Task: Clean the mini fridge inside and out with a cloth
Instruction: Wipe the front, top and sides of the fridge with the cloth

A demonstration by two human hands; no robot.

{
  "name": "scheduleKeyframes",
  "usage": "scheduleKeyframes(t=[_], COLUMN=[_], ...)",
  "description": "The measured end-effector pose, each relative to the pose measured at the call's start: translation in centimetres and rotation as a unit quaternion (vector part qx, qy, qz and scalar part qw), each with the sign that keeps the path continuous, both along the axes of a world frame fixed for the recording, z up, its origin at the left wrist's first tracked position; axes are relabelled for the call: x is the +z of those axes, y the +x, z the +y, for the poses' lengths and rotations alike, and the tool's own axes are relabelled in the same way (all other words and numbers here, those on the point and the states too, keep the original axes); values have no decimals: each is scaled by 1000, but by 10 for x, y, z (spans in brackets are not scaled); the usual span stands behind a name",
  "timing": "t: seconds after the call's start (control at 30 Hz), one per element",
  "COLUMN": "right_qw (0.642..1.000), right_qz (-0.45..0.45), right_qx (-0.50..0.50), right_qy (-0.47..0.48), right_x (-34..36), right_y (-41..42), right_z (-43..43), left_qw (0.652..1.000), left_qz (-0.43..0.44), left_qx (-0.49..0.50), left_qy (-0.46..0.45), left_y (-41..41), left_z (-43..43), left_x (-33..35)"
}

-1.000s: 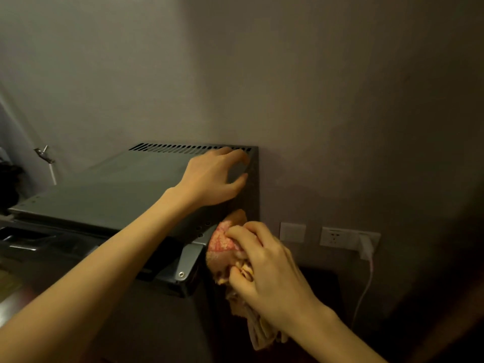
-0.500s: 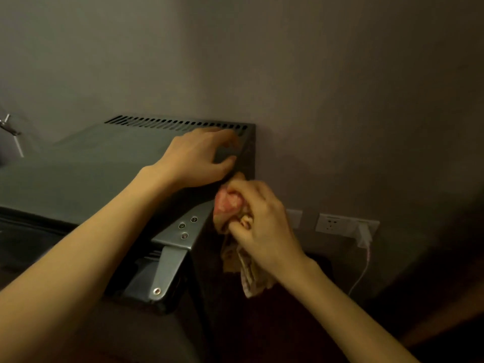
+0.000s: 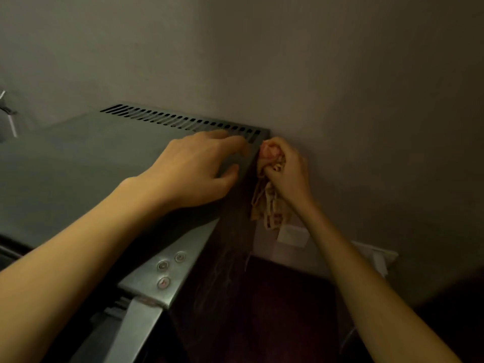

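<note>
The grey mini fridge (image 3: 78, 163) fills the lower left, with a row of vent slots along the back edge of its top. My left hand (image 3: 199, 169) rests on the top near the back right corner, fingers reaching toward the slots and thumb at the right edge. My right hand (image 3: 288, 169) grips a bunched pink and cream patterned cloth (image 3: 269, 189) and presses it against the upper back part of the fridge's dark right side (image 3: 230, 244). The cloth's loose end hangs down below my fist.
A metal hinge bracket (image 3: 162, 273) with three screws sits at the fridge's front right corner. The wall (image 3: 340, 87) stands close behind and to the right. A white wall plate (image 3: 292, 235) and a socket with a plug (image 3: 377, 258) sit low on it.
My right hand has carried the cloth up and back along the fridge's right side to its rear top corner. My left hand stays on the top. The view has come closer.
</note>
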State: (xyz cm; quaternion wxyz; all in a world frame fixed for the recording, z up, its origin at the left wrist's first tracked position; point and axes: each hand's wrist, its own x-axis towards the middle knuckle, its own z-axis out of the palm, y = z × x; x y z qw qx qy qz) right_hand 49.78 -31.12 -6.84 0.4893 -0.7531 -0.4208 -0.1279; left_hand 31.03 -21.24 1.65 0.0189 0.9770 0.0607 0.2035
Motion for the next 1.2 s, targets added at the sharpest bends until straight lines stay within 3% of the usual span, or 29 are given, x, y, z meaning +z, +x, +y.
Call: scheduleKeyframes(t=[0.3,0.67,0.87,1.2], right_qw=[997,997,993,993], right_qz=[56,42,77,86], right_qx=[21,58,84,86], right_qy=[52,36,23,-6], right_x=[-13,-30,-47,-61], right_y=[12,-141,-224,-262], right_z=[7,-63,-96,-110], left_qw=[1000,999,998,994], left_qz=[4,18,23,22], left_qx=[17,-18,-22,-54], left_qy=[-6,-45,-60,-88], left_y=[1,0,-5,-5], left_z=[0,-11,-18,-26], left_x=[0,1,2,-5])
